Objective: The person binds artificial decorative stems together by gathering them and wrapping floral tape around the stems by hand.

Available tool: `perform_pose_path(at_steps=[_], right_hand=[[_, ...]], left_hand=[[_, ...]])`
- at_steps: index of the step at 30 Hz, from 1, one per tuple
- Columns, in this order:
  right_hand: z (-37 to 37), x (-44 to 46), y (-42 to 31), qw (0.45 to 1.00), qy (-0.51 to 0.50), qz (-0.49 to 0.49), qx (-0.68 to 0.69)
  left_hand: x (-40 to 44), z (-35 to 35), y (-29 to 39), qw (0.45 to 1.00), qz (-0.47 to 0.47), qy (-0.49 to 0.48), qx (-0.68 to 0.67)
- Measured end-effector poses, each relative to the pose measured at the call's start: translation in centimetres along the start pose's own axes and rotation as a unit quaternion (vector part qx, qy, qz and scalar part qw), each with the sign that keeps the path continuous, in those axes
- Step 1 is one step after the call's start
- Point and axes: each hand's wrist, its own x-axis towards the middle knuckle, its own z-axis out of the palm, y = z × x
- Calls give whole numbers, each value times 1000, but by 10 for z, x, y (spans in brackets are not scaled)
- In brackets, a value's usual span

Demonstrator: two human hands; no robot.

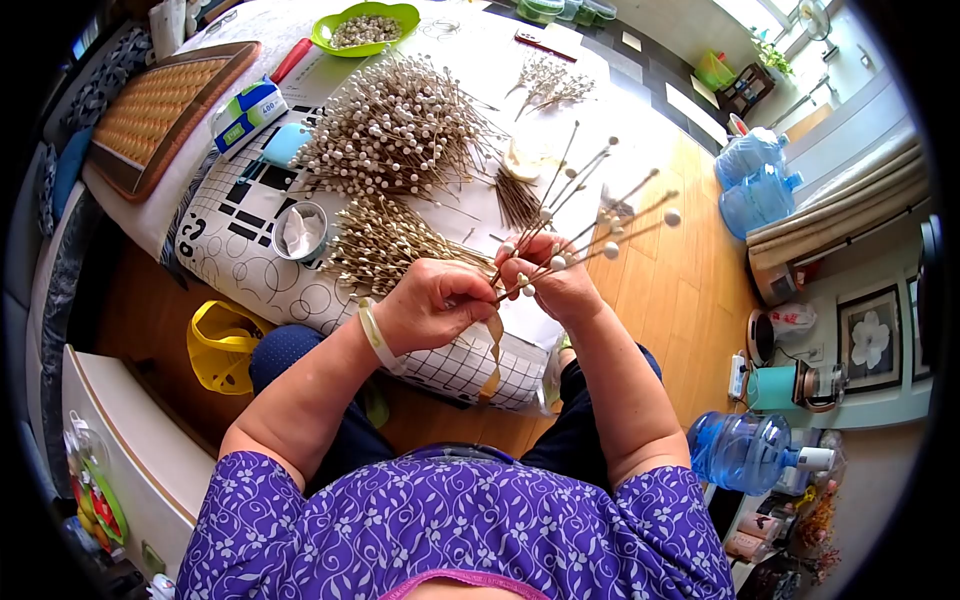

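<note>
Between my two hands is a branching spray of artificial berry stems with round white and brownish tips, fanning up and to the right. My left hand, a pale bangle on its wrist, pinches the lower stem ends. My right hand has its fingers closed around the spray near a few white berries. A strip of tan tape hangs down from the stems by my left fingers. Just beyond lie a bundle of small-budded stems, a big heap of white berry stems and a bunch of thin brown stems.
On the covered table are a white tub, a tissue pack, a green bowl of beads, a finished-looking berry cluster and a phone. A yellow bag sits low left; blue water bottles stand right.
</note>
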Motion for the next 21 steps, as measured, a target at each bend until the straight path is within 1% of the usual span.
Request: perform_pose_path(at_steps=[2, 6, 7, 9, 10, 11, 12, 13, 15, 16, 18, 19, 21], right_hand=[[-2, 0, -1, 998, 15, 38, -54], [2, 2, -3, 998, 21, 36, -56], [1, 2, -3, 999, 18, 39, -34], [-2, 1, -1, 999, 15, 41, -11], [-5, 1, 0, 999, -8, 42, 18], [-6, 1, -1, 997, -32, 43, 46], [-5, 2, -4, 997, -41, 57, 39], [-5, 3, -5, 997, -41, 57, 40], [-5, 3, -6, 998, -39, 47, -19], [-6, 3, -6, 998, -38, 46, -18], [-6, 3, -6, 998, -33, 34, -34], [-6, 3, -5, 998, -33, 34, -33], [-3, 4, -7, 996, -7, 39, -74]], left_hand=[[1, 0, 1, 1000, 11, 7, 21], [2, 1, -2, 998, 34, 13, 58], [2, 1, -2, 998, 34, 12, 58], [0, 2, -3, 1000, -9, 13, 16], [0, 2, -4, 1000, -9, 12, 16], [-1, 1, -6, 999, -34, 1, -32], [-1, 1, -7, 995, -59, -11, -80], [-1, 1, -7, 995, -59, -11, -80], [-2, 1, -7, 990, -83, -19, -110], [-2, 0, -7, 990, -84, -20, -109], [-3, 0, -9, 998, -56, -8, -35], [-3, 1, -10, 998, -57, -8, -35], [-3, 2, -11, 997, -70, 5, -34]])
